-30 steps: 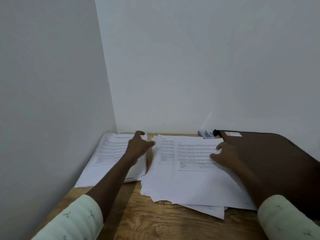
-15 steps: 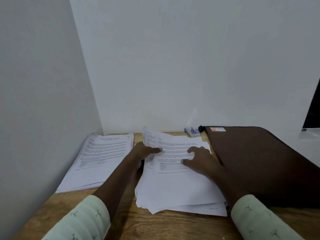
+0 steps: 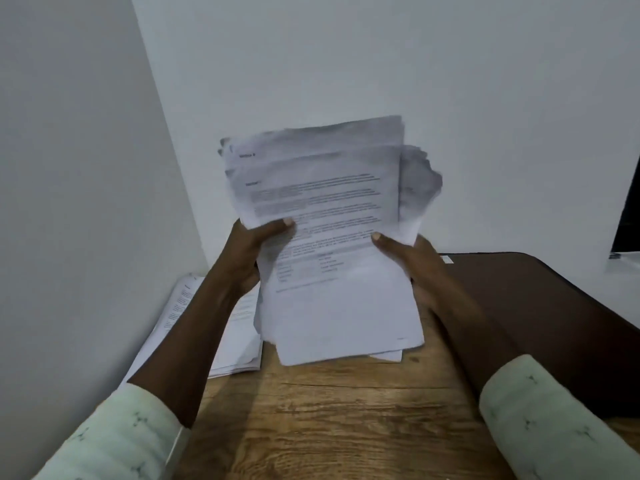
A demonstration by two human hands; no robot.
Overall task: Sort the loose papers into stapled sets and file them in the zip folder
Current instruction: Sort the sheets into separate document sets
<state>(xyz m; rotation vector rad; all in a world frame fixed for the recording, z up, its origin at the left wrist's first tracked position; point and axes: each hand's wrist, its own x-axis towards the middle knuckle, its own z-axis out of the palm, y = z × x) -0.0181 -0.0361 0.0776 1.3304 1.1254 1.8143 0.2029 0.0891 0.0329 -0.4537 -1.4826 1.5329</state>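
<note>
Both hands grip one loose stack of papers: the left hand pinches its left edge with the thumb on the printed top sheet, and the right hand holds the right edge the same way. The stack tilts up above the table, its sheets uneven. The brown folder lies flat at three o'clock, seemingly closed, its contents hidden. Another pile rests at nine o'clock.

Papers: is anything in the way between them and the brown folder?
Nothing visible. The left hand and right hand hold the papers above the table; the folder lies flat just to their right.
</note>
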